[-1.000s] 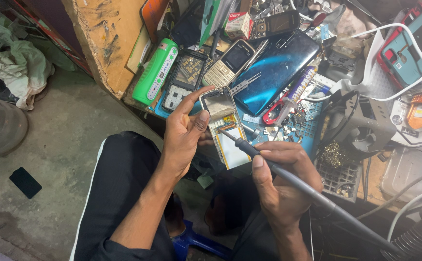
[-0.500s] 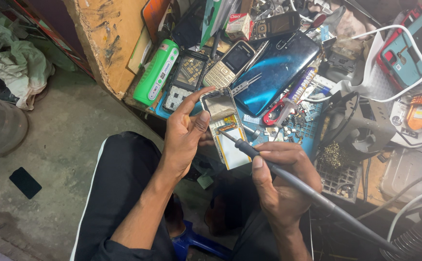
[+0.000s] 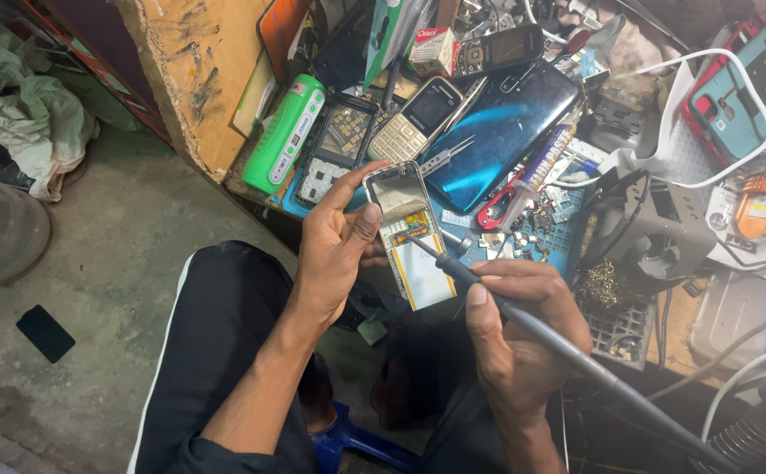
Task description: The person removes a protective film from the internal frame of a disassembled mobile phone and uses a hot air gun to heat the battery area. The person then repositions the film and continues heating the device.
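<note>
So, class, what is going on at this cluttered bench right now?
A person sits at a workbench strewn with phones and parts. The left hand holds an opened phone, its insides facing up. The right hand grips a soldering iron like a pen, with the tip resting on the phone's small circuit board near the battery. A keypad phone, a blue smartphone and a green device lie just beyond.

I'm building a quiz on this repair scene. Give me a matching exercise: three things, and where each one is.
Things:
1. opened small phone with bare back
2. dark slim soldering iron
3. green cylindrical torch

Places:
A. lying on the bench edge
B. held in the left hand
C. gripped by the right hand

Pairs: 1-B, 2-C, 3-A
</note>
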